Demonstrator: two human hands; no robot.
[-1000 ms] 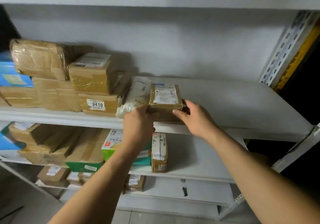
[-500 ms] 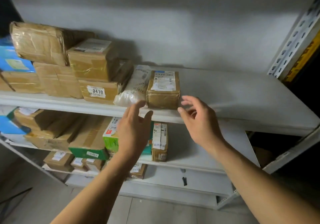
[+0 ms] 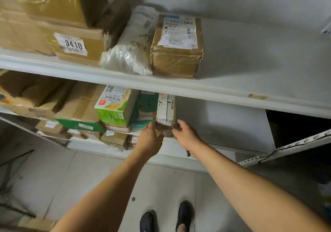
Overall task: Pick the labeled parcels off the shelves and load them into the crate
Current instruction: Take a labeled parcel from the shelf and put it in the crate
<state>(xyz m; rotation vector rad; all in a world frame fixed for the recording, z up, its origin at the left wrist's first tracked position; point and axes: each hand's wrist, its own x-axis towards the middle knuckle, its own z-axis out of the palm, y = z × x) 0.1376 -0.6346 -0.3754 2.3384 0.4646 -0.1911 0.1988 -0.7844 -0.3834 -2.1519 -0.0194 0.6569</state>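
Reaching down to the second shelf (image 3: 223, 122), you have both hands at a narrow brown parcel (image 3: 165, 113) that stands on edge at the shelf's front lip, its white barcode label facing up and toward you. Your left hand (image 3: 149, 137) is against the parcel's left front corner with the fingers curled onto it, though blur hides exactly how far they wrap. Your right hand (image 3: 186, 135) sits at the parcel's right side, fingers loosely spread and slightly bent, the tips just beside or brushing the cardboard; you cannot tell from here whether they truly grip.

The parcel leans against a teal package (image 3: 143, 108), which sits next to a green carton (image 3: 112, 106) with a shipping label on top. Further left on that shelf are plain brown boxes (image 3: 41, 95).

On the upper shelf (image 3: 250, 67), a taped brown parcel (image 3: 177, 47) with a white label lies beside a white plastic mailer (image 3: 132, 47), and left of that a box marked 0410 (image 3: 75, 43) sits under larger cartons.

Your 2 dark shoes (image 3: 164, 217) stand on the pale tiled floor (image 3: 71, 178) below. No crate shows in this view.
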